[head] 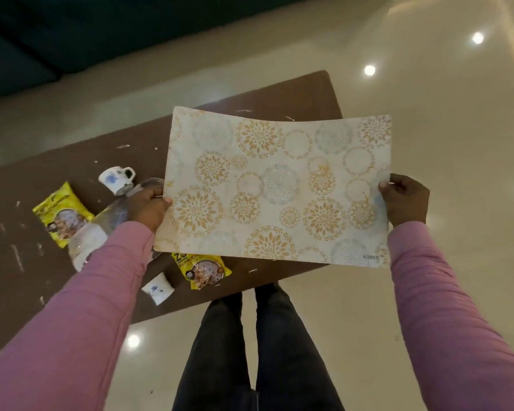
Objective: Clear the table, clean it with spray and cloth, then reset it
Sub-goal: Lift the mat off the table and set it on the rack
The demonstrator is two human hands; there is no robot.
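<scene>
Standing over brown table (54, 161) littered with pale scraps. Holding patterned placemat (276, 188) lifted above table's right end, sagging slightly in middle. Gripping mat's left edge with left hand (147, 206), fingers curled under, thumb on top. Pinching right edge with right hand (405, 200), closed the same way. Lying below: clear bottle (98, 229), two yellow snack packets (62, 213), two white cups (116, 178)

Matt brown table (27, 185), glossy floor (428, 84)
</scene>
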